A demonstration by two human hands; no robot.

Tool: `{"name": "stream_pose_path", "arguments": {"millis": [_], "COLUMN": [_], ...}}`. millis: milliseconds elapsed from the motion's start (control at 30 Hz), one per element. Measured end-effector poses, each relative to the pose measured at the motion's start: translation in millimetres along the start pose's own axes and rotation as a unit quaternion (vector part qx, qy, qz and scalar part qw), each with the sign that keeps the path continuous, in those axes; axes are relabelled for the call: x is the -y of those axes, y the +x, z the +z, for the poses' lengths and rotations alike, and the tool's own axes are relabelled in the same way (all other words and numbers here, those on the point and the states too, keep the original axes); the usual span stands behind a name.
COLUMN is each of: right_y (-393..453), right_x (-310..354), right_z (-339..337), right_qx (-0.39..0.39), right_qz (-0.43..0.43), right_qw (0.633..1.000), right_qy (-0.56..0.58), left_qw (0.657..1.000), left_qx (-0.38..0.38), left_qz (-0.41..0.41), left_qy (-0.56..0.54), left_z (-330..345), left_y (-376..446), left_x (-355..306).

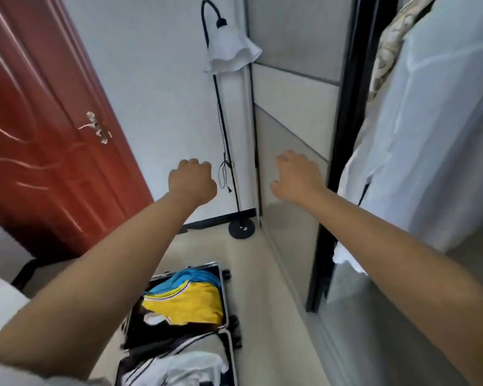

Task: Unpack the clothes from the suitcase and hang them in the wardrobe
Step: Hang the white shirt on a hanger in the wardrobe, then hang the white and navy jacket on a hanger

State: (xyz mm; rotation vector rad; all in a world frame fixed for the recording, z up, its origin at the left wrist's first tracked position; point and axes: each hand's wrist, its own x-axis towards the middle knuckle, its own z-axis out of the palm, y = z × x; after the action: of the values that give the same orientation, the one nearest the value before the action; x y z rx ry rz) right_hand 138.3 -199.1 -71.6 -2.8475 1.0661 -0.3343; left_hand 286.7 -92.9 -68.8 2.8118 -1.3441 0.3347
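An open suitcase [226,299] lies on the floor at the bottom centre. In it are a yellow garment [190,303], a blue one [191,277] and white cloth [184,363]. My left hand [191,181] hangs in the air above it, fingers curled under, holding nothing. My right hand [297,176] is raised beside the wardrobe's sliding door [293,129], fingers loosely bent, also with nothing in it. The wardrobe opening at the right shows a pale blue-white garment [435,129] hanging, with a patterned one [388,48] behind it.
A red-brown door [45,129] with a metal handle stands at the left. A black floor lamp [226,151] with a white shade stands in the corner, its round base [241,229] on the beige floor. A dark piece of furniture shows at the lower left edge.
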Motion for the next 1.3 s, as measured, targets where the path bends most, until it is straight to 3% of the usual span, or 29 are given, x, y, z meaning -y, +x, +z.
{"name": "stream_pose_path", "arguments": {"millis": [167,333,533,800,900,1033,1167,1300], "right_y": [12,9,-48,-176,-204,-214,-200,-188], "right_x": [121,239,297,277,264,253,245,231], "right_z": [100,240,440,695,754,818,860,862], "right_qx": [0.055,0.107,0.266,0.467,0.486,0.446,0.445,0.425], "right_qz": [-0.057,-0.09,-0.091,-0.031,-0.009,0.061,0.181,0.196], "right_qw": [0.997,0.989,0.958,0.884,0.874,0.893,0.872,0.856], "right_qy": [0.024,0.04,0.049,-0.002,-0.025,0.012,0.094,0.219], "left_qw": [0.995,0.98,0.934,0.864,0.83,0.789,0.691,0.609], "left_qx": [0.077,0.181,0.314,0.4,0.422,0.42,0.436,0.423], "left_qz": [-0.066,-0.075,-0.148,-0.247,-0.287,-0.347,-0.455,-0.527], "left_qy": [-0.002,-0.027,-0.087,-0.18,-0.226,-0.283,-0.355,-0.415], "left_z": [84,212,390,638,708,780,830,833], "left_y": [-36,-77,-163,-279,-310,-337,-349,-351], "left_x": [138,263,348,349,329,302,286,279]}}
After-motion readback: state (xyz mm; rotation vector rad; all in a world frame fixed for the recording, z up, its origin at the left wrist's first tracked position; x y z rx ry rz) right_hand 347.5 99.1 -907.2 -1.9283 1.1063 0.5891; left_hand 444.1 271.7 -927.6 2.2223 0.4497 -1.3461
